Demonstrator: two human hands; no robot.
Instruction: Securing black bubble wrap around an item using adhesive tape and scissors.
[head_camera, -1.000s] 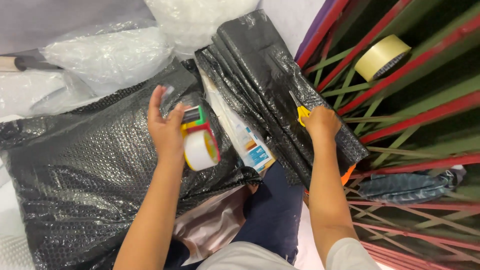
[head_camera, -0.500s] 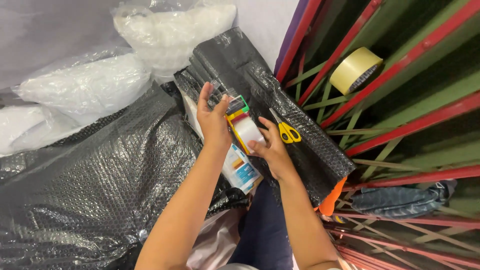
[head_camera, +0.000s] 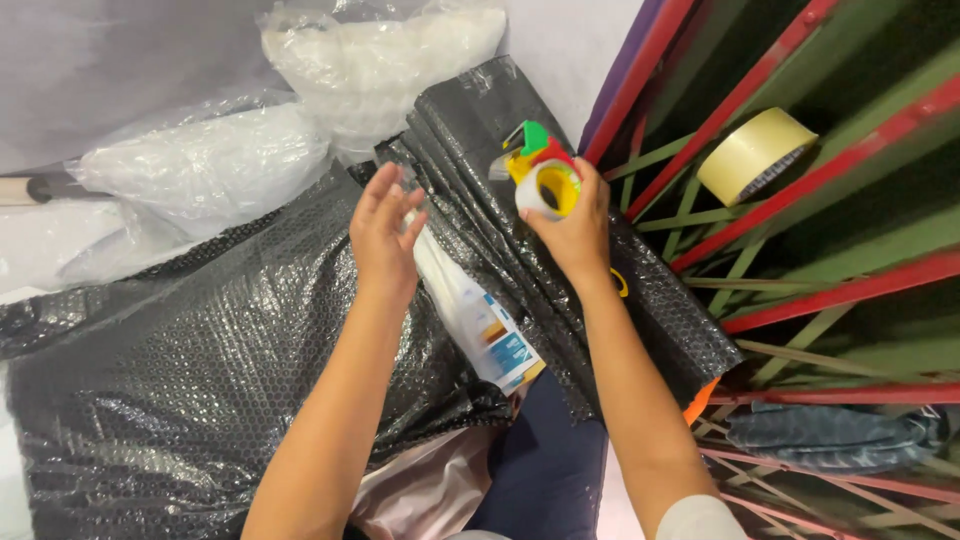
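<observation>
Glossy black bubble wrap (head_camera: 200, 380), bumpy and crinkled; clear filmy plastic bags (head_camera: 210, 165); smooth plastic tape dispenser (head_camera: 540, 170) with shiny white tape; matt tan tape roll (head_camera: 752, 155); painted metal grille (head_camera: 830, 250).

Tape dispenser (head_camera: 538, 170) has passed from left hand to right: a second ago the left hand (head_camera: 383, 240) gripped it over the large black bubble-wrap sheet (head_camera: 200, 370); half a second ago both hands were on it. Now the right hand (head_camera: 572, 225) alone holds it, raised over the folded black bubble-wrap stack (head_camera: 560, 290), roll core facing the camera. Left hand now empty, fingers spread, beside the plastic-wrapped printed packet (head_camera: 480, 320). Right hand has left the yellow-handled scissors (head_camera: 620, 285), now mostly hidden under its wrist.
</observation>
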